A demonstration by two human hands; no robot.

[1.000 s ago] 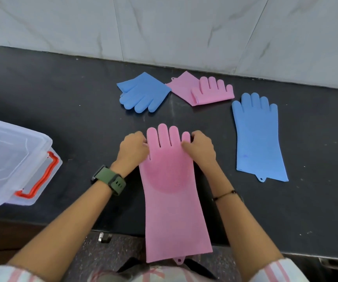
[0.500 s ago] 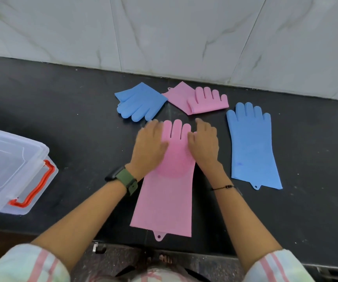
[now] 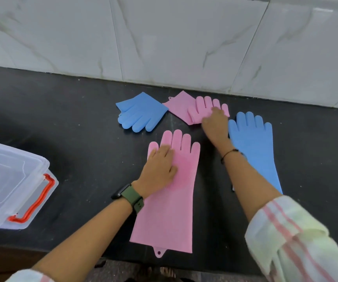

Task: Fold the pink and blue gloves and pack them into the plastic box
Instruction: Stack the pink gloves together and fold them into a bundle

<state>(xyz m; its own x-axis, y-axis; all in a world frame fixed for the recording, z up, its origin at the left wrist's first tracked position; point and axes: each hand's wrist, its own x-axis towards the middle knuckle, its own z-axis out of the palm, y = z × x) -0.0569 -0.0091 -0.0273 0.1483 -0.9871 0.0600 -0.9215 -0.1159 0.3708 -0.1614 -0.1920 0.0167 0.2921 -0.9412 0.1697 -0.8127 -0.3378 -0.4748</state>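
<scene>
A long pink glove [image 3: 170, 216] lies flat on the black counter [image 3: 62, 123], fingers pointing away from me and its cuff at the front edge. My left hand [image 3: 160, 167] presses flat on its palm area. My right hand [image 3: 215, 125] reaches back and touches the near right edge of a folded pink glove [image 3: 184, 106]; motion blur hides whether it grips. A folded blue glove [image 3: 141, 112] sits left of that one. An unfolded blue glove [image 3: 253, 143] lies to the right, partly under my right forearm. The clear plastic box [image 3: 5, 180] stands at the left edge.
The box has a red handle [image 3: 39, 198] on its near right side and looks lidded. A white marble-tiled wall [image 3: 184, 47] rises behind the counter. Bare counter stretches between the box and the gloves. The floor shows below the counter's front edge.
The long pink glove was slid further onto the counter. My right hand left it and moved back to the folded pink glove. My left hand stayed on the long pink glove.
</scene>
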